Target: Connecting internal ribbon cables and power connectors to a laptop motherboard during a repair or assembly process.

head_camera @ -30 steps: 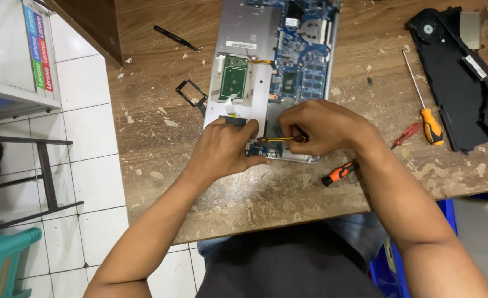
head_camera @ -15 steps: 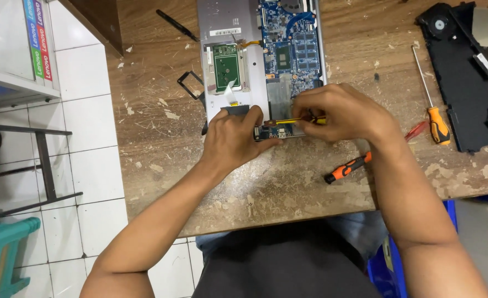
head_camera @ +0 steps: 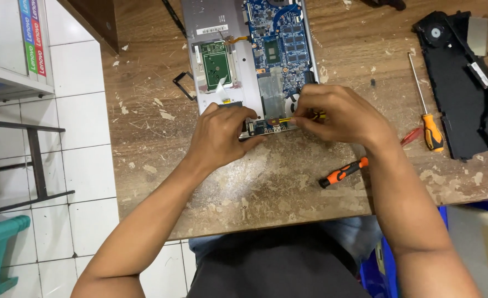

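Opened laptop chassis [head_camera: 216, 33] lies on the worn wooden table [head_camera: 255, 187], bottom cover off, blue mainboard [head_camera: 280, 38] and green board [head_camera: 216, 63] exposed. Compared with a second ago the chassis sits higher in my view and more squarely in front of me; my head has come closer, or the work has shifted, I cannot tell which.

My left hand [head_camera: 219, 135] rests on the near edge of the chassis, fingers curled and pressing down beside the small daughterboard [head_camera: 266, 128] at the near corner. It steadies the frame and grips nothing loose, as far as I can see. This posture matches the earlier frames.

My right hand [head_camera: 340, 113] is closed narrow around a slim yellow-handled tool [head_camera: 304, 117], held almost level. A second ago the tool was hidden under the fingers; half a second ago its yellow shaft showed; now its tip lies at the daughterboard, close by the fan [head_camera: 291, 105]. Whether the tip sits in a screw head is too small to tell.

Judgement: the tool is now brought to bear on the near corner, so work on the daughterboard fixing is in hand, not finished; the board lies seated in the chassis.

Unused on the table: orange-handled screwdriver [head_camera: 343, 172] just beside my right forearm, a longer orange-and-black screwdriver [head_camera: 428, 124] further right, and the black cover panel [head_camera: 464, 83] well apart.
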